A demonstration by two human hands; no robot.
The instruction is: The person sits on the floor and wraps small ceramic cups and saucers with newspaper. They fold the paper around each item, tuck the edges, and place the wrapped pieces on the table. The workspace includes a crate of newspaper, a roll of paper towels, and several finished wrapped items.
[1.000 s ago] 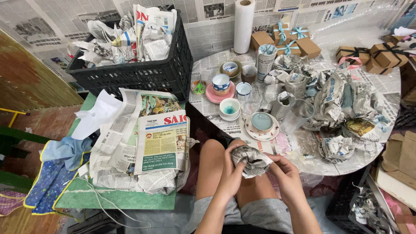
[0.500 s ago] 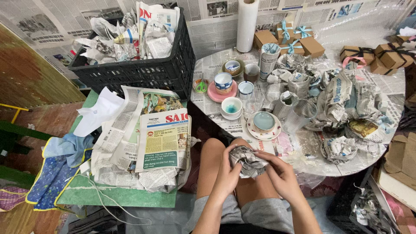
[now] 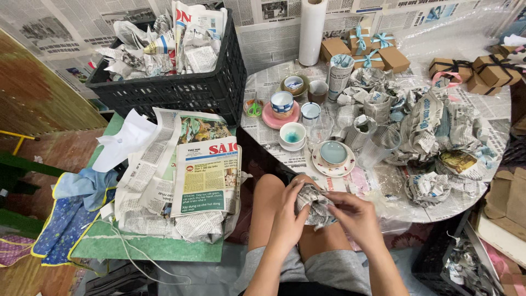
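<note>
- Newspaper-wrapped bundle sits over your knees, just off the near rim of the round table, gripped from both sides.
- Far left: blue cloth on the floor, then a white sheet and a newspaper stack on the green board.
- Black crate behind the stack, stuffed with crumpled paper.
- Your left hand is curled tight around the bundle's left side, thumb on top.
- Your right hand pinches the paper on its right edge, fingers narrow.
- Past your hands: teal bowl on a saucer, white cup, blue-and-white cup on a pink plate.
- Plastic-wrap roll upright at the table's back.
- Right: wrapped paper lumps, brown ribboned boxes.
</note>
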